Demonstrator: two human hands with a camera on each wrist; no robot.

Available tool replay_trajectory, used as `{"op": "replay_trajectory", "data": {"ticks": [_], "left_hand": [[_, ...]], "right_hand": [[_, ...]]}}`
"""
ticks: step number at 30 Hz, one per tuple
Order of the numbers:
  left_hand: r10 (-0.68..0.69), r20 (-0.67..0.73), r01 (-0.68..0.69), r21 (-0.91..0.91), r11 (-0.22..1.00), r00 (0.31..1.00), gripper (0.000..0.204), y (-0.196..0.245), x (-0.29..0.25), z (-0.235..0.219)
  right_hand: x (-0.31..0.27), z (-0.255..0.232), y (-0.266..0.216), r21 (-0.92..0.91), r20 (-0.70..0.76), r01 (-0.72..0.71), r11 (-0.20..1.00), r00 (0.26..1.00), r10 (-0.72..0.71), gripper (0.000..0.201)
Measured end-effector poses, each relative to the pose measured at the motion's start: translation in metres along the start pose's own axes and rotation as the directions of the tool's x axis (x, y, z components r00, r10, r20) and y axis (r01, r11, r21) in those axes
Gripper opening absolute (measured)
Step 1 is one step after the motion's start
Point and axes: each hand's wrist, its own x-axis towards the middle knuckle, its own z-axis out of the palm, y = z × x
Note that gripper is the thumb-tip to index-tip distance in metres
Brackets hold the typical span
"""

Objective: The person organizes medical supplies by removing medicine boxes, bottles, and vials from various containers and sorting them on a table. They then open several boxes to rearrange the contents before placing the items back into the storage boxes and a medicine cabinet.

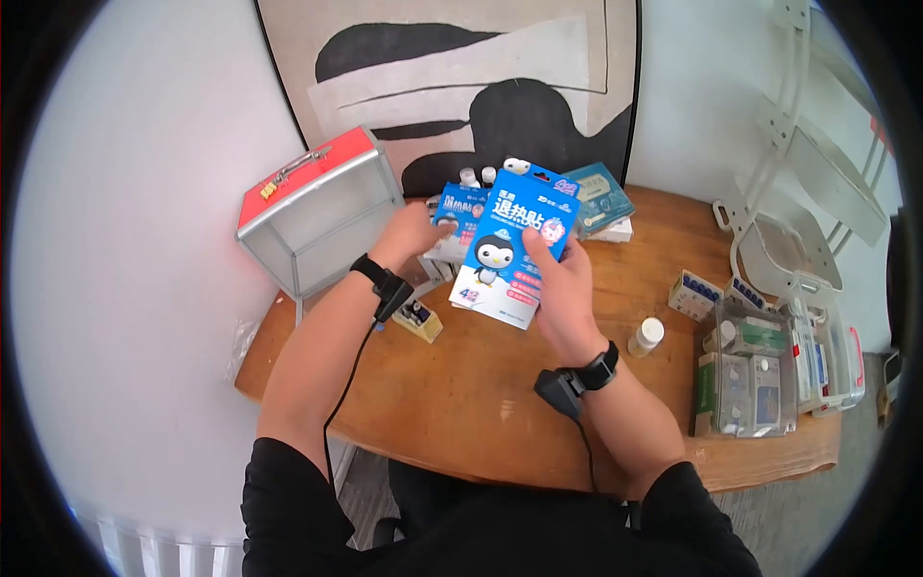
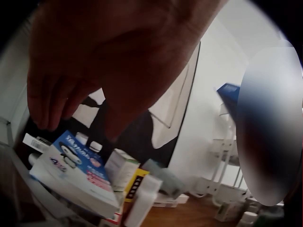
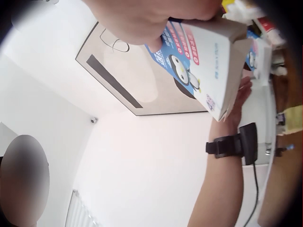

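Observation:
In the head view my right hand (image 1: 564,288) grips a blue-and-white fever patch box (image 1: 500,252) with a penguin on its front, thumb across the face. A second penguin top (image 1: 517,165) peeks out behind it. Seen from the right wrist, the fever patch box (image 3: 208,71) is tilted, its open-looking end flap toward the camera. My left hand (image 1: 409,234) reaches to a similar fever patch box (image 1: 460,213) at the back of the table. In the left wrist view, loosely spread fingers hang over that penguin box (image 2: 78,170), with a gap between thumb and fingers.
A red-topped clear case (image 1: 322,216) stands at the back left. A small yellowish box (image 1: 420,322) and a white bottle (image 1: 646,337) stand on the wooden table (image 1: 461,404). Teal boxes (image 1: 598,197) lie at the back; a clear bin (image 1: 745,423) of medicine boxes stands at right.

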Motion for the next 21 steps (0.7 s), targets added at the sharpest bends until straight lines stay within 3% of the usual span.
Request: {"op": "replay_trajectory", "data": {"ticks": [1, 3, 7, 8, 9, 11, 13, 15, 16, 17, 19, 21], "left_hand": [[0.006, -0.01, -0.006, 0.004, 1.0, 1.0, 0.061, 0.0, 0.009, 0.001], [0.017, 0.119, -0.022, 0.041, 0.999, 0.993, 0.063, -0.003, 0.02, 0.011], [-0.078, 0.136, 0.079, -0.003, 0.997, 0.988, 0.054, -0.024, 0.037, 0.031], [-0.169, 0.183, 0.218, -0.294, 0.931, 0.968, 0.043, 0.001, 0.012, 0.011], [-0.173, 0.181, 0.221, -0.296, 0.929, 0.968, 0.043, -0.006, 0.015, 0.013], [-0.182, 0.282, 0.317, -0.569, 0.759, 0.942, 0.035, -0.013, 0.013, 0.004], [-0.237, 0.313, 0.386, -0.612, 0.69, 0.92, 0.035, -0.018, 0.0, -0.003], [-0.214, 0.21, 0.3, -0.674, 0.676, 0.954, 0.033, -0.026, -0.014, -0.012], [-0.152, 0.137, 0.205, -0.637, 0.743, 0.979, 0.035, -0.03, -0.023, -0.017], [-0.161, 0.138, 0.212, -0.629, 0.748, 0.977, 0.035, -0.024, -0.038, -0.021], [-0.089, 0.049, 0.088, -0.857, 0.508, 0.995, 0.036, -0.006, -0.074, -0.028], [-0.07, 0.039, 0.07, -0.842, 0.535, 0.997, 0.036, 0.013, -0.102, -0.029]], "right_hand": [[0.009, 0.004, 0.001, 0.004, 0.006, 0.01, 1.0, 1.0, -0.01, 0.031], [0.021, 0.008, 0.004, 0.031, 0.003, -0.013, 0.999, 1.0, 0.013, 0.031], [0.044, 0.005, 0.013, 0.049, 0.026, -0.04, 0.998, 0.999, 0.038, 0.033], [0.049, 0.004, 0.015, 0.049, 0.026, -0.044, 0.998, 0.999, 0.043, 0.033], [0.054, 0.003, 0.018, 0.046, 0.009, -0.024, 0.999, 1.0, 0.023, 0.032], [0.065, 0.004, 0.021, 0.045, -0.012, -0.017, 0.999, 1.0, 0.018, 0.031], [0.073, -0.002, 0.017, 0.01, -0.035, -0.003, 1.0, 0.999, 0.004, 0.029], [0.074, -0.005, 0.014, 0.021, -0.019, -0.005, 1.0, 1.0, 0.005, 0.029], [0.072, -0.003, 0.01, 0.034, -0.01, -0.037, 0.999, 0.999, 0.038, 0.029], [0.07, -0.002, 0.007, 0.049, 0.001, -0.07, 0.996, 0.998, 0.07, 0.029], [0.067, -0.002, 0.016, 0.057, 0.038, -0.065, 0.996, 0.997, 0.063, 0.031], [0.058, 0.007, 0.024, 0.048, 0.077, -0.059, 0.997, 0.996, 0.055, 0.033]]}}
